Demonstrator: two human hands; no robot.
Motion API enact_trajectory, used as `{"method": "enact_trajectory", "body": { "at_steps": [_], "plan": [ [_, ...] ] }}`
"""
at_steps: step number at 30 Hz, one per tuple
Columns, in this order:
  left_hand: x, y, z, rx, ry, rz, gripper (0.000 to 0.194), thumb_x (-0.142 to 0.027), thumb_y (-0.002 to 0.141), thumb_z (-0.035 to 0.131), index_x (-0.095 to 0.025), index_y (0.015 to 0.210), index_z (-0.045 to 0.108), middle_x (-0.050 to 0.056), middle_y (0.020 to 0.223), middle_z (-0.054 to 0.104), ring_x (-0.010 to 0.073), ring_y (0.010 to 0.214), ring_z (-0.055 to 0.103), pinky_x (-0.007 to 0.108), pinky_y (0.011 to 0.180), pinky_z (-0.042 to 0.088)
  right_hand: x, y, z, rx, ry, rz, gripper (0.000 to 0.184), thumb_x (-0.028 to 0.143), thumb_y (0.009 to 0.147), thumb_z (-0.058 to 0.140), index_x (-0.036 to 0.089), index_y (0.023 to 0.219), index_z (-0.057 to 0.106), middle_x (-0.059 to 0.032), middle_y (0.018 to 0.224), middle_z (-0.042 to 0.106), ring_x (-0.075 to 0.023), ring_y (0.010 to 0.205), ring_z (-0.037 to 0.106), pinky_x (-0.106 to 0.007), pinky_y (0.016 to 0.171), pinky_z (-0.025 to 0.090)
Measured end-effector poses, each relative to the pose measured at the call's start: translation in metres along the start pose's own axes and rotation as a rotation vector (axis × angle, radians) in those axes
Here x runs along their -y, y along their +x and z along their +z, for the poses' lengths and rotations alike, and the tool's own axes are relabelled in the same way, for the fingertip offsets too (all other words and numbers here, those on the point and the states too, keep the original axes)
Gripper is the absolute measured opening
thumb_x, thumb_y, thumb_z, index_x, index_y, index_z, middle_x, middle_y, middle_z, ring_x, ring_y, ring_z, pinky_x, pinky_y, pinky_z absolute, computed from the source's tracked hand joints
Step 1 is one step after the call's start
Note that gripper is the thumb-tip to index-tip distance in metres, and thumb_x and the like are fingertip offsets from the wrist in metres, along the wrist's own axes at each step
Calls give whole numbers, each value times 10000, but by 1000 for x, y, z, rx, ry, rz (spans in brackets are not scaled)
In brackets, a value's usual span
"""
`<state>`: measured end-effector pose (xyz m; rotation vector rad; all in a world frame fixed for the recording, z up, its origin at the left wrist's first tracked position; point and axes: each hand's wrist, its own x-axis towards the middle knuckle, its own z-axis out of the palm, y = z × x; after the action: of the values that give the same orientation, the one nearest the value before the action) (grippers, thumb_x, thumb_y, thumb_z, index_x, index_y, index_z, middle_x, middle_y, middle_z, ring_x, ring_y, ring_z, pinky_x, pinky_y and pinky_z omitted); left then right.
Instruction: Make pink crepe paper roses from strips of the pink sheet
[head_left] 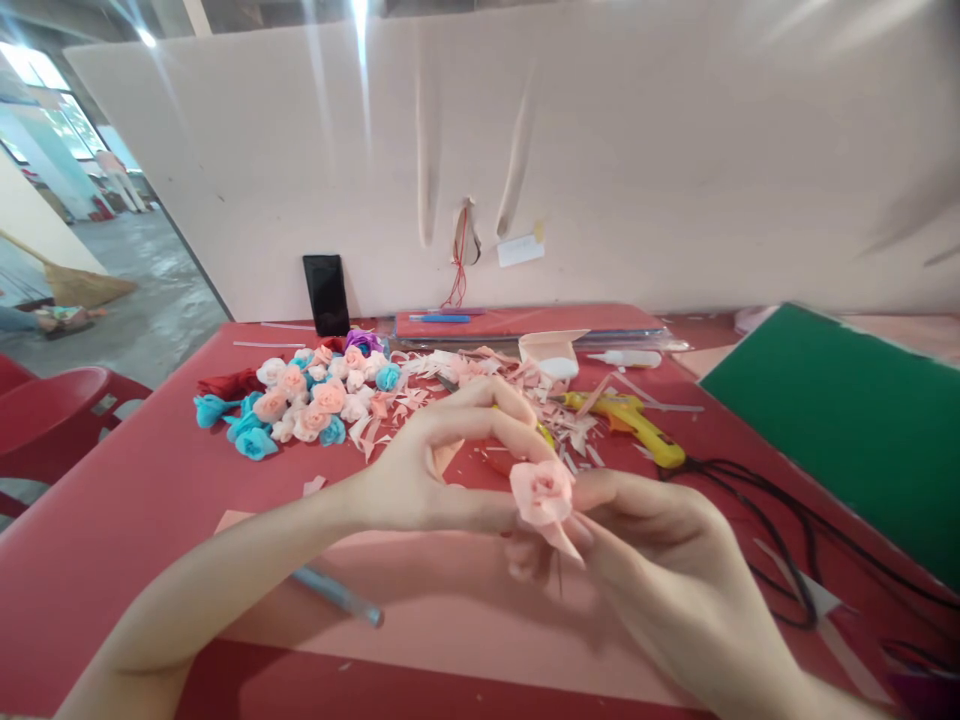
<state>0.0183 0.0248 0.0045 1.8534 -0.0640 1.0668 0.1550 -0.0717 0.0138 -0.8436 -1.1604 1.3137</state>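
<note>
A pink paper rose [541, 492] with a loose pointed tail of paper hanging below it is held between my two hands. My left hand [465, 450] reaches in from the left, fingers curved and thumb pressed to the flower's side. From the right, my right hand [652, 530] pinches the rose's other side, its fingertips partly hidden behind the flower. Under both hands a large pink paper sheet [450, 620] lies flat, with a blue pen [339, 595] on it. Beyond the hands spreads a heap of pink paper scraps [405, 405].
Finished paper roses [300, 395] in pink, white and blue are piled at the left. A yellow glue gun [637, 425] with a black cord lies right of the scraps. A green board [840, 430] covers the right side. A phone [327, 295] leans on the white partition [637, 150].
</note>
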Motion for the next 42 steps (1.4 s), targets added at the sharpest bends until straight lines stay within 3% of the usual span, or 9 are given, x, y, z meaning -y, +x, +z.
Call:
{"method": "enact_trajectory", "body": {
  "at_steps": [4,9,13,17,20,26,32,38,42],
  "plan": [
    [3,-2,7,-122,-144,-71,107,-220,674,743,-246,775,717,-15,695,481,108,701,505,286,686,446,-3,2,0,-61,-59,-116,68,176,731,693,227,695,721,-16,621,720,-140,556,679,-184,545,567],
    [3,-5,15,-273,-207,-185,55,-268,700,730,-314,728,743,-24,648,470,88,656,477,280,674,428,-9,4,2,-178,-56,-164,63,218,711,715,254,660,718,8,572,704,-135,516,667,-195,532,574],
    [2,-7,20,-325,-239,-252,39,-298,697,729,-330,678,742,-20,651,459,92,669,469,267,641,426,-13,5,2,-258,-90,-180,89,186,660,749,270,671,719,25,567,696,-142,522,670,-194,513,573],
    [1,-10,24,-375,-276,-317,41,-285,687,732,-291,647,737,-9,701,461,104,680,510,249,551,462,-15,6,0,-251,-116,-201,106,177,721,696,275,684,716,35,559,691,-112,515,666,-151,517,556],
    [0,-12,27,-392,-248,-293,50,-242,711,709,-274,683,735,-4,725,467,101,648,530,211,437,457,-14,5,0,-252,-145,-207,99,173,716,698,260,671,714,28,549,686,-114,509,664,-149,511,552],
    [-1,-15,34,-487,-107,-155,170,-85,713,658,-246,721,710,-16,721,501,75,619,552,153,411,465,-13,3,2,-283,-177,-222,126,140,655,739,264,647,721,36,539,688,-102,491,654,-113,483,525],
    [-2,-13,37,-486,-143,-194,129,-78,711,638,-199,681,671,-24,727,496,51,505,550,129,298,391,-14,8,2,-267,-153,-187,125,147,678,716,262,629,708,42,532,682,-89,467,647,-95,475,516],
    [-4,-11,32,-523,80,-163,148,-60,656,636,-204,630,656,-22,660,501,91,611,509,238,494,477,-12,6,-1,-244,-154,-185,67,205,723,685,263,691,700,33,583,697,-103,507,664,-128,500,544],
    [-5,-10,28,-500,128,-144,170,-58,655,617,-225,657,648,-34,667,493,99,639,499,305,626,480,-9,5,2,-288,-257,-196,128,146,639,726,249,702,683,41,652,719,-101,530,674,-114,497,546]
  ]
}}
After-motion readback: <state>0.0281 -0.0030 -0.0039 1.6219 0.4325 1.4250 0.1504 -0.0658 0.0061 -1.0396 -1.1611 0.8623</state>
